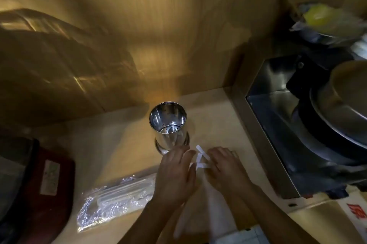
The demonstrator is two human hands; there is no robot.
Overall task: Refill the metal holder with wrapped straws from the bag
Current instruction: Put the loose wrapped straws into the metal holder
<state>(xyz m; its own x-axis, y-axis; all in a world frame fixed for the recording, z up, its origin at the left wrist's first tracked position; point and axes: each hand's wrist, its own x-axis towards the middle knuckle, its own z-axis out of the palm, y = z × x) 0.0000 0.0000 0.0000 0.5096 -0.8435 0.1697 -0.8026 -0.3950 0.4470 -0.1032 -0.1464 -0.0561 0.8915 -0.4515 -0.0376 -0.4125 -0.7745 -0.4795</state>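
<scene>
The shiny metal holder (168,124) stands upright on the wooden counter, and I can see its perforated inside with nothing in it. Just in front of it, my left hand (175,174) and my right hand (224,166) lie close together over a few white wrapped straws (200,157), whose ends stick out between the fingers. Both hands seem to pinch or gather these straws against the counter. The clear plastic bag (113,198) with more straws lies flat to the left of my left wrist.
A dark red appliance (47,184) sits at the left edge. On the right, a steel sink (264,130) holds stacked pots (345,104). A wooden wall (158,25) rises right behind the holder.
</scene>
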